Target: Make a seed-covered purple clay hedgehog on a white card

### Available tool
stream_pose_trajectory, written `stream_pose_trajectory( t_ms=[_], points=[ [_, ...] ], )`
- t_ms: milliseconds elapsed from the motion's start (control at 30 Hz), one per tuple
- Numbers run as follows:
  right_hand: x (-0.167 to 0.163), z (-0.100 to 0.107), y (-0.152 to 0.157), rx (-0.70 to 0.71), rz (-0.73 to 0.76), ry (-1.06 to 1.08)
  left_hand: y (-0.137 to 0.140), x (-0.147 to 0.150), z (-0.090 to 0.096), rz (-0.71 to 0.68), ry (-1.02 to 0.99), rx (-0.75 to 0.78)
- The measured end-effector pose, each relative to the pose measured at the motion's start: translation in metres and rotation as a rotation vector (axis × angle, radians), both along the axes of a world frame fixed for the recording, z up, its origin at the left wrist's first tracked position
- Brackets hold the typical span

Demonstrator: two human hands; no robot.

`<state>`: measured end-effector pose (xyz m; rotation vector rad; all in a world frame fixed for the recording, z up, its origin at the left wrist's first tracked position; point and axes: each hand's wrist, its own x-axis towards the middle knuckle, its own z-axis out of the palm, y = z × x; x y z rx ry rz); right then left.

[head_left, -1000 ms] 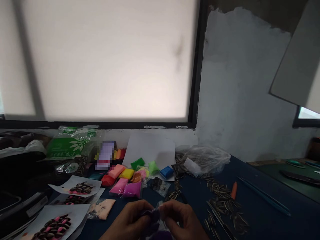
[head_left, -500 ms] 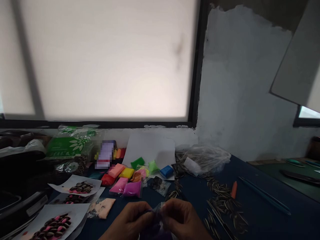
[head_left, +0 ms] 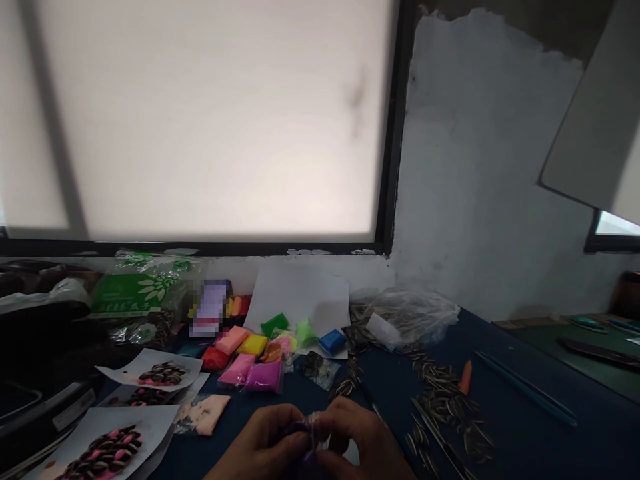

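Observation:
At the bottom middle, my left hand [head_left: 267, 440] and my right hand [head_left: 363, 437] pinch a clear plastic packet with purple clay [head_left: 309, 461] between them. The thumbs and forefingers are closed on its upper part; its lower part is dark and partly hidden. Just beyond my hands lie a magenta clay packet [head_left: 264, 377], a pink clay packet [head_left: 238, 369] and a crumpled clear packet with dark contents [head_left: 318, 370]. A peach clay packet [head_left: 210, 415] is left of my left hand. Several striped sunflower seeds [head_left: 440, 400] are scattered right of my right hand.
White sheets bearing seeds set in pink clay [head_left: 107, 453] lie at left. A green seed bag [head_left: 127, 290] and white paper [head_left: 300, 293] stand at the back. Tweezers [head_left: 443, 440], an orange stick [head_left: 465, 377] and long blue tweezers [head_left: 525, 388] lie at right.
My right fingers have shifted on the clear packet, and more purple shows at my left fingertips. A thin dark tool has come into sight beyond my right hand.

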<state>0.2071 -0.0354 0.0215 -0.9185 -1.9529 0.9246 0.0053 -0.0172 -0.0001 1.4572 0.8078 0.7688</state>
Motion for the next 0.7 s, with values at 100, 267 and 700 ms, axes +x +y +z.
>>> stream_pose_trajectory(
  t_ms=[100, 267, 700],
  points=[
    [-0.001, -0.004, -0.001, 0.087, -0.02, -0.034, -0.001, 0.001, 0.001, 0.073, 0.057, 0.041],
    [-0.001, -0.011, 0.001, 0.247, -0.099, -0.064, -0.002, 0.001, 0.011, 0.046, -0.015, 0.064],
    [0.002, -0.001, 0.0, 0.075, -0.035, -0.197, -0.01, 0.004, 0.01, 0.112, 0.157, 0.065]
  ],
)
